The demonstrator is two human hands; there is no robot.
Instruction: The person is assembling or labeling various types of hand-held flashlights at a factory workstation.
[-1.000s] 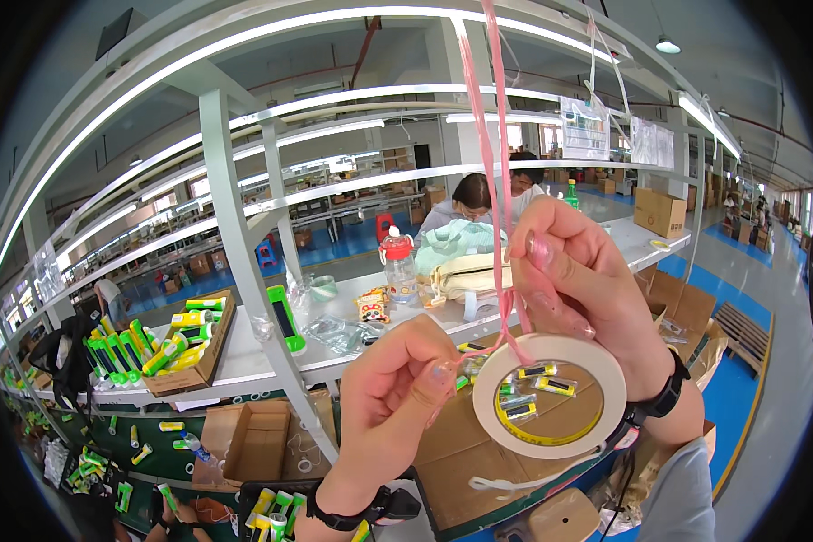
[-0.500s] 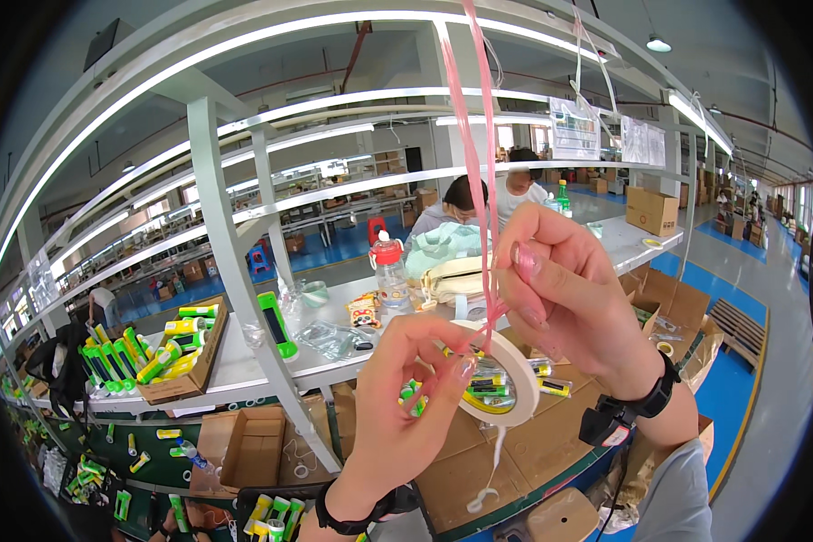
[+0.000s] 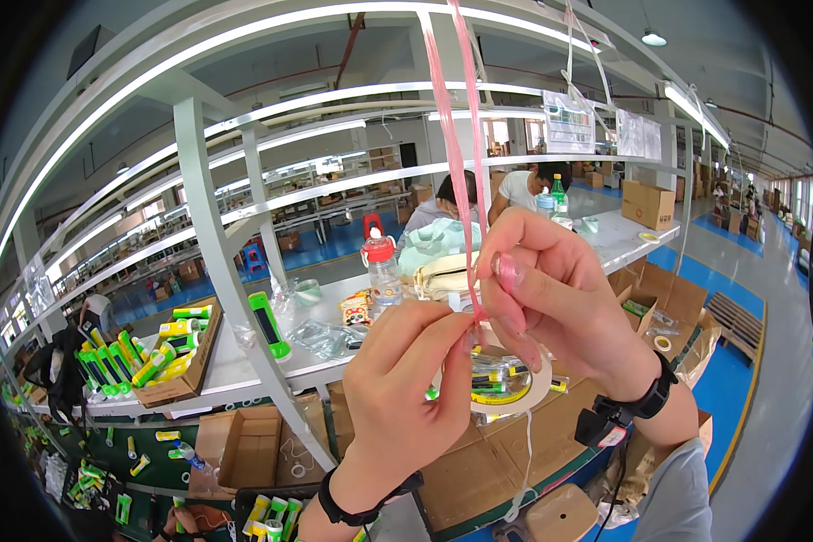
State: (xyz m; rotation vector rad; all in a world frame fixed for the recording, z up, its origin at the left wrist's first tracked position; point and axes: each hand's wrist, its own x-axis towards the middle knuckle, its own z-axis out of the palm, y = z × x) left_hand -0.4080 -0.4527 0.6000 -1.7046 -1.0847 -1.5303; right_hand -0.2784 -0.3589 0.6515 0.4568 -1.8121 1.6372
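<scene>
Two strands of pink plastic string (image 3: 450,126) hang down from above and come together between my hands. My left hand (image 3: 405,379) is closed, thumb and forefinger pinching the string low down, where it gathers. Just above and to the right, my right hand (image 3: 560,303) is closed on the string too, its thumb and forefinger pinched together. A roll of white tape (image 3: 539,384) hangs at the string's lower end, partly hidden behind my fingers. From the roll a loose tail of tape (image 3: 527,452) trails down. Whether the string is knotted there I cannot tell.
Behind stands a white bench with a red-capped bottle (image 3: 382,266), a green-and-black flashlight (image 3: 268,325) and a cardboard box of flashlights (image 3: 176,384). A metal post (image 3: 212,226) rises at left. Two people sit across the bench. Bagged flashlights (image 3: 497,375) lie below my hands on cardboard.
My left hand has turned and closed in toward the right hand, its fingers bunched at the string. The tape roll has shifted slightly right and is more covered by my fingers.
</scene>
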